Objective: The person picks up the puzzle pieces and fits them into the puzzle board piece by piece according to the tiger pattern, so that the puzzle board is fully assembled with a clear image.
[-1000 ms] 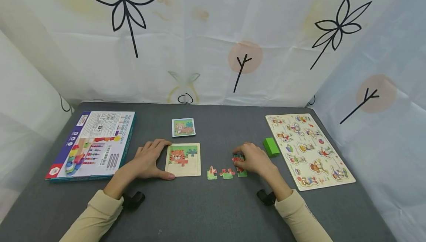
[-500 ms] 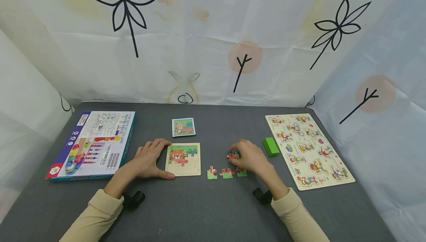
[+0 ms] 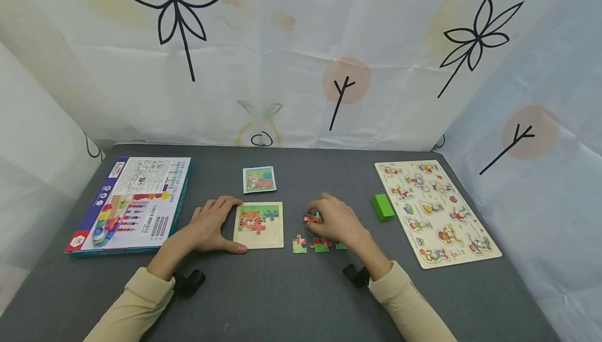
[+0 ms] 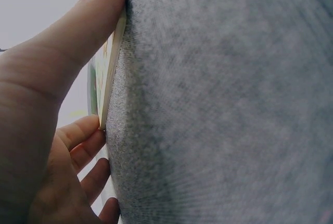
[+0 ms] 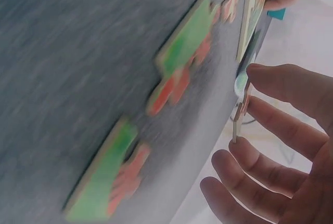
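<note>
My right hand (image 3: 336, 220) pinches a red and green puzzle piece (image 3: 313, 217) between thumb and fingertips, raised above the table in the right wrist view. Below it lie several loose puzzle pieces in a row: one at left (image 3: 299, 244), one in the middle (image 3: 322, 245), and one (image 3: 340, 246) partly hidden by the hand. My left hand (image 3: 208, 227) rests at the left side of a wooden puzzle tray (image 3: 258, 243), thumb at its near corner and fingertips at its far corner. Inside the tray, joined pieces form a tiger face (image 3: 252, 221) and green background at the upper part.
A small picture card (image 3: 259, 180) lies behind the tray. At the left is a large toy box (image 3: 131, 201). A green block (image 3: 383, 207) stands beside a wooden board with animal pictures (image 3: 437, 214) at the right. White patterned cloth (image 3: 282, 70) surrounds the grey table.
The right hand has lifted the puzzle piece from behind the row and carried it left toward the tray. The left hand and the tray have stayed put.
</note>
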The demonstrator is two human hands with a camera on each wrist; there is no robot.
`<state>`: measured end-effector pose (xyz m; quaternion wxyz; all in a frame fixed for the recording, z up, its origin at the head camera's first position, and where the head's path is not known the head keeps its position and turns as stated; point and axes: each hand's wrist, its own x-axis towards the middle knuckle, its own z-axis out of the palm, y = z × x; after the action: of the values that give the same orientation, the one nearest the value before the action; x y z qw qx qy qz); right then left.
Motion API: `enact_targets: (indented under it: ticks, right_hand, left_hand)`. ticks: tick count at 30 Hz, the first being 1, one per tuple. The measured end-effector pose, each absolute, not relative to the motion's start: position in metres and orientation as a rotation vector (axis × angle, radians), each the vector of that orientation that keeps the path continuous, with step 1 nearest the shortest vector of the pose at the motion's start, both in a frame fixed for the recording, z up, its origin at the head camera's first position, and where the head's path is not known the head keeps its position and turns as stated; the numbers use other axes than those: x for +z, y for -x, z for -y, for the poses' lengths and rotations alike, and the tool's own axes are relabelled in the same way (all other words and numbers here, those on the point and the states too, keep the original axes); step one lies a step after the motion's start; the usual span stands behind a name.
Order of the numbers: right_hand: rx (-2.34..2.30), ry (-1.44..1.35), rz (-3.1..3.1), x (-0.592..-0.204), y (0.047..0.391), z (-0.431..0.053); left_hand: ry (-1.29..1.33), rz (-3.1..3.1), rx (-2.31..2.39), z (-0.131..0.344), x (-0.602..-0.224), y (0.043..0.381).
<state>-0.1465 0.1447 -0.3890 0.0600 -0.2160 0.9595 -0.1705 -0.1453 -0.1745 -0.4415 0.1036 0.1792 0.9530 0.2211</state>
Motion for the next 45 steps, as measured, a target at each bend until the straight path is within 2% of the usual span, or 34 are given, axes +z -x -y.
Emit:
enact_targets:
  ticks: [28,45]
  right_hand:
    - [-0.429,0.776,-2.836,-0.399,0.154,-0.066]
    - [-0.391,0.747,-2.830,-0.401,0.154,-0.059]
  left_hand:
    - [-0.536,-2.803,0.653,0.174,-0.440,0.146]
    - [-0.537,-2.817,0.662,0.175,-0.443,0.146]
